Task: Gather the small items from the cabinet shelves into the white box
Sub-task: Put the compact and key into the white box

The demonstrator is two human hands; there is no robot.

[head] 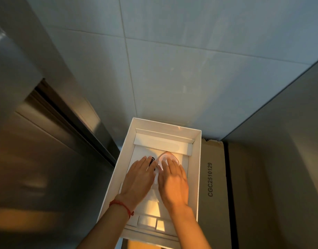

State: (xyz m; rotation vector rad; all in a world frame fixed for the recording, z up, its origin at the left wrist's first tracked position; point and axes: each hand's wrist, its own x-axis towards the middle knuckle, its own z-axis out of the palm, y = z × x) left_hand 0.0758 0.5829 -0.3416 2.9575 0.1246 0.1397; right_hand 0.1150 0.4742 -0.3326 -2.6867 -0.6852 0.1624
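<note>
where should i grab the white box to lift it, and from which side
Probably by its two long side walls, one hand on each, coming from outside. The open white cardboard box is long and narrow, its near end toward the person. The left wall overhangs open space; the right wall sits tight against a brown cardboard carton, so ease it away first. Both the left hand and right hand are inside now.
</note>
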